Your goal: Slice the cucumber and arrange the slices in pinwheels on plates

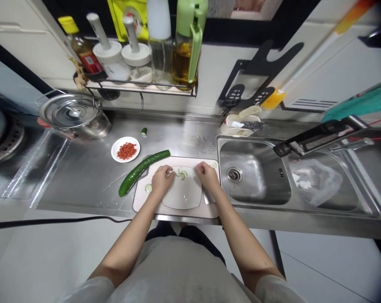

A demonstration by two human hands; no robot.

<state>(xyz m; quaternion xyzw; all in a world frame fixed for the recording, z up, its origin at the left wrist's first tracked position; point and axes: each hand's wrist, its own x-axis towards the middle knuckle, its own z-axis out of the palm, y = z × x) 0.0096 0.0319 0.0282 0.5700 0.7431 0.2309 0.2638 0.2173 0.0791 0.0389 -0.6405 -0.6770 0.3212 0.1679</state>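
A white plate with a thin dark rim lies on the pale cutting board. Thin curved cucumber slices are arranged near its far edge. My left hand is at the plate's far left, its thumb and forefinger pinched beside the slices; what they hold, if anything, is too small to name. Over the far right corner, my right hand has its fingers drawn together, their content hidden. Single round slices rest on the board's left and far right. Under my right wrist shows part of a knife blade.
Left of the board lies a whole cucumber, with a cut cucumber end behind. A small white dish holds red bits. A lidded steel pot stands at the back left; the sink is at the right.
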